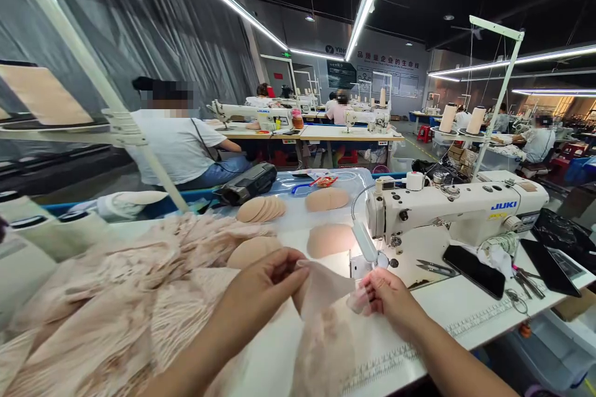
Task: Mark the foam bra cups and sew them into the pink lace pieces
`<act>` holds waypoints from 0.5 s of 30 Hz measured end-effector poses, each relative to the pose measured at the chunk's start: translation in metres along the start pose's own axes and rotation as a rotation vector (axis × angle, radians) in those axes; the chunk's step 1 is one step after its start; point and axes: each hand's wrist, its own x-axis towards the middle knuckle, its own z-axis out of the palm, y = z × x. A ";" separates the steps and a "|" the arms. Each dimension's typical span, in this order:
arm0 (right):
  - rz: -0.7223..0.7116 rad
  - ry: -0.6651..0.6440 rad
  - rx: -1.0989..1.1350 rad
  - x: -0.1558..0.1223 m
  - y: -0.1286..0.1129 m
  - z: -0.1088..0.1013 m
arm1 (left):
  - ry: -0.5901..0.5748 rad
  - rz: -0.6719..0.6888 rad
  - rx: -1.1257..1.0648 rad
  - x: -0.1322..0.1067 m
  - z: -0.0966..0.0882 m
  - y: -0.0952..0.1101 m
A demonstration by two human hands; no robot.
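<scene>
My left hand [279,279] pinches the upper left edge of a sheer pale pink fabric piece [326,288]. At its right edge my right hand [384,294] pinches the same fabric, so it is stretched between both hands and hangs down over the table front. Just beyond is the needle area of a white sewing machine [447,205], lit by a small lamp [365,242]. Skin-coloured oval pads [261,209] lie in a fanned stack, with another pad [254,251] partly behind my left hand. Two more pad piles [326,200] rest near the machine.
Crumpled pink lace garments [139,285] cover the table's left side. Thread snips [435,268], a black phone [475,270] and keys [516,301] lie at right. A printed ruler [386,360] runs along the front edge. A co-worker [177,142] sits beyond on the left.
</scene>
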 end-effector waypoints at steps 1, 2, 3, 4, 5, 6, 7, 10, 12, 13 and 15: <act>0.002 -0.002 0.005 0.000 -0.001 0.001 | -0.045 -0.017 -0.030 -0.003 0.011 0.000; 0.002 -0.005 0.005 0.000 -0.002 0.002 | -0.055 -0.027 -0.045 -0.005 0.020 -0.001; 0.000 -0.008 0.001 0.000 -0.004 0.003 | -0.045 -0.028 -0.051 -0.007 0.026 -0.003; -0.003 -0.010 -0.007 -0.001 -0.005 0.005 | -0.032 -0.024 -0.048 -0.008 0.031 -0.006; -0.009 -0.011 -0.018 -0.001 -0.006 0.006 | -0.023 -0.020 -0.035 -0.009 0.033 -0.009; -0.014 -0.011 -0.030 -0.001 -0.007 0.008 | -0.025 -0.022 -0.009 -0.009 0.034 -0.012; -0.019 -0.013 -0.043 -0.001 -0.009 0.009 | -0.039 -0.029 0.028 -0.009 0.033 -0.015; -0.033 -0.035 -0.080 -0.007 -0.018 0.013 | -0.105 0.013 0.149 -0.009 0.027 -0.013; -0.067 -0.091 -0.154 -0.016 -0.030 0.015 | -0.190 0.122 0.170 -0.011 0.026 -0.003; -0.093 -0.135 -0.213 -0.022 -0.039 0.015 | -0.277 0.156 0.158 -0.012 0.027 0.004; -0.154 -0.238 -0.355 -0.034 -0.061 0.015 | -0.519 0.161 0.118 -0.011 0.032 0.017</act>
